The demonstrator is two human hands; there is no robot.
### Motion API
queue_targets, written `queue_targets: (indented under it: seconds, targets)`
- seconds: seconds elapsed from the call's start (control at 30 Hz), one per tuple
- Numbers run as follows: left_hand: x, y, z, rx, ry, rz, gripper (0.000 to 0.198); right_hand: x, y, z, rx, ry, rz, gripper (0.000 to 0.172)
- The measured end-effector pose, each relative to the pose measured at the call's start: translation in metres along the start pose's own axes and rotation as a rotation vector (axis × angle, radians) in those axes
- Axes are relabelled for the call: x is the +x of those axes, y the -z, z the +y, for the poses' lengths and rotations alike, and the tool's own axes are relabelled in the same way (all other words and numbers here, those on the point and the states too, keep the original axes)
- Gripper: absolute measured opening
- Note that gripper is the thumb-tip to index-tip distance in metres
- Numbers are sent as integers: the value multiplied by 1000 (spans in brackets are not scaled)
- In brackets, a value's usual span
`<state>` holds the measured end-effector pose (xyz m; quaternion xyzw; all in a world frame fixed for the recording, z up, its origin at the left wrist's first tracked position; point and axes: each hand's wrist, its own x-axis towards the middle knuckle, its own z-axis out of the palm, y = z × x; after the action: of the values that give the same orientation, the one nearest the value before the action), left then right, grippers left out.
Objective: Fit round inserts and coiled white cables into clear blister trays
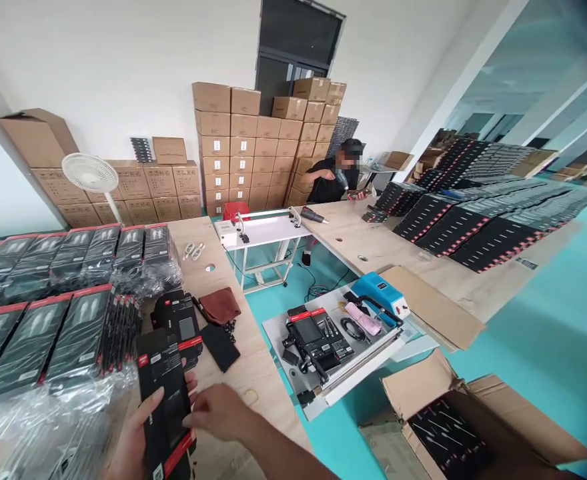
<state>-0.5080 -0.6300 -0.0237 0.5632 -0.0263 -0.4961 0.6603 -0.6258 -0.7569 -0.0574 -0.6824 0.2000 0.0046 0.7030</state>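
Holding a black box [166,417]

The left hand [136,443] grips the box over the wooden table [268,393]. The right hand [218,412], half open, touches its side. Plastic-wrapped box stacks [48,333] sit just left. Loose black boxes [178,320] lie ahead.

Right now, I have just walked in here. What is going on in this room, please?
The person's left hand holds a black retail box with a red strip above a plywood table, and the right hand touches its edge. Shrink-wrapped stacks of similar boxes lie alongside. Farther back, a seated co-worker handles a small dark item.
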Motion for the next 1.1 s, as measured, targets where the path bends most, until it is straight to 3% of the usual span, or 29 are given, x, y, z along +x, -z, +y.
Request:
queue_targets:
  seconds: [0.07, 0.1, 0.17, 0.23, 0.33, 0.47, 0.53, 0.63, 0.77, 0.93, 1.1]
  targets:
    - [-3, 1, 5, -38, 35, -37, 59, -5, 5, -28, -346, 98, 211, 13]
    - [-5, 1, 7, -30, 47, -36, 55, -7, 8, -42, -407, 176, 276, 10]
    - [-10, -1, 11, 33, 84, -49, 50, -8, 14, -68, -412, 388, 293, 34]
    - [-13, -4, 15, 107, 79, -113, 54, -5, 20, -84, -438, 477, 256, 52]
    - [-16, -8, 20, 141, 59, -190, 55, -1, 23, -94, -453, 410, 231, 49]
    - [-19, -5, 27, 41, 6, -199, 56, -2, 19, -94, -494, 397, 73, 9]
    - [-20, -2, 35, 20, 19, -180, 62, -4, 16, -94, -488, 452, 29, 16]
    - [-23, 1, 47, 98, -6, -243, 65, -8, 16, -102, -448, 525, 177, 9]
    - [-25, -3, 49, 176, -30, -245, 63, -11, 16, -118, -564, 528, 218, 41]
    - [-25, -7, 40, 204, 24, -216, 60, -9, 17, -121, -632, 453, 266, 31]
    - [-25, -3, 39, 126, -51, -365, 53, -7, 24, -122, -603, 495, 233, 14]
